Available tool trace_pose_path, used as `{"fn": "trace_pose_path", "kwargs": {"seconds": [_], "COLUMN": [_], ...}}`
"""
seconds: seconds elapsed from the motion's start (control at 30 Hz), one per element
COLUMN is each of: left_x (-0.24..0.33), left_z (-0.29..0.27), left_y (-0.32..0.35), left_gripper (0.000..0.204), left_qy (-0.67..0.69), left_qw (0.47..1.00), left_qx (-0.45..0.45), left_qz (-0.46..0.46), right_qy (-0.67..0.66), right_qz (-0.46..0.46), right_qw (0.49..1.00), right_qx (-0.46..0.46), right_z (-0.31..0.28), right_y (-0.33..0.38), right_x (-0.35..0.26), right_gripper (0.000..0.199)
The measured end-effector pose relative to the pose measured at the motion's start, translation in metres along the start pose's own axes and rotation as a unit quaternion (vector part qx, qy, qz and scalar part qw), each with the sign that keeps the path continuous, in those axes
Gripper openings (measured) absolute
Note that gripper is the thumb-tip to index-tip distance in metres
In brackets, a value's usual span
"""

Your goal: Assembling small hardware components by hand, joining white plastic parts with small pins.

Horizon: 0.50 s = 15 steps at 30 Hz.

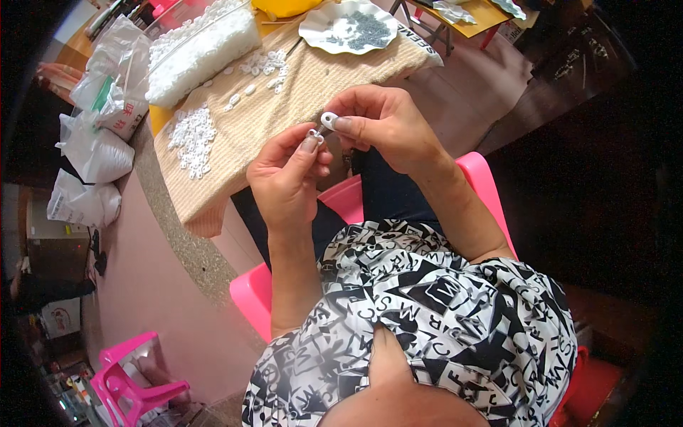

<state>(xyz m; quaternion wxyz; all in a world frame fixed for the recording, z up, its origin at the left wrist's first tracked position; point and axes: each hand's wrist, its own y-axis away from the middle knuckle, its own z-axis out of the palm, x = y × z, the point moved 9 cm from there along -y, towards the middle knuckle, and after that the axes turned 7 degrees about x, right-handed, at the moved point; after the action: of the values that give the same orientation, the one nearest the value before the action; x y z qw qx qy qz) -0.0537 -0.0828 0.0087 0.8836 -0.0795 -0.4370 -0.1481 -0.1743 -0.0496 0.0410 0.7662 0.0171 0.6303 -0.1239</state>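
Note:
My left hand [284, 174] pinches a small white plastic piece [317, 136] between thumb and fingertips. Close beside it, my right hand [388, 128] grips a white oval plastic piece with a hole [329, 119] between thumb and forefinger. The two pieces are almost together; whether they touch I cannot tell. Both hands are over the near edge of a cloth-covered table [245, 146]. To their left lies a pile of small white plastic pieces [192, 140], with another loose group of white pieces [267, 64] farther back. A scalloped white plate [313, 32] holds many tiny grey parts.
A clear bin heaped with white pieces [203, 53] stands at the back left, near a yellow container [284, 6]. Filled plastic bags [96, 146] crowd the table's left side. Below my hands is a pink container [345, 199]. A pink stool [135, 381] stands at lower left.

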Motion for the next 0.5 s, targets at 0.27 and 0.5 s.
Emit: {"fn": "trace_pose_path", "kwargs": {"seconds": [0.27,0.5], "left_x": [0.0020,0.0081], "left_z": [0.0000,0.0038], "left_y": [0.0008,0.0057], "left_gripper": [0.021,0.018], "left_qy": [-0.037,-0.072], "left_qw": [0.999,0.996], "left_qx": [0.001,0.017], "left_qz": [0.017,0.048], "right_qy": [0.010,0.062], "right_qz": [-0.001,-0.052], "right_qw": [1.000,0.997], "right_qx": [0.012,0.009], "right_z": [0.0019,0.0034], "right_y": [-0.0006,0.0009], "right_x": [-0.0028,-0.0083], "right_gripper": [0.015,0.015]}}
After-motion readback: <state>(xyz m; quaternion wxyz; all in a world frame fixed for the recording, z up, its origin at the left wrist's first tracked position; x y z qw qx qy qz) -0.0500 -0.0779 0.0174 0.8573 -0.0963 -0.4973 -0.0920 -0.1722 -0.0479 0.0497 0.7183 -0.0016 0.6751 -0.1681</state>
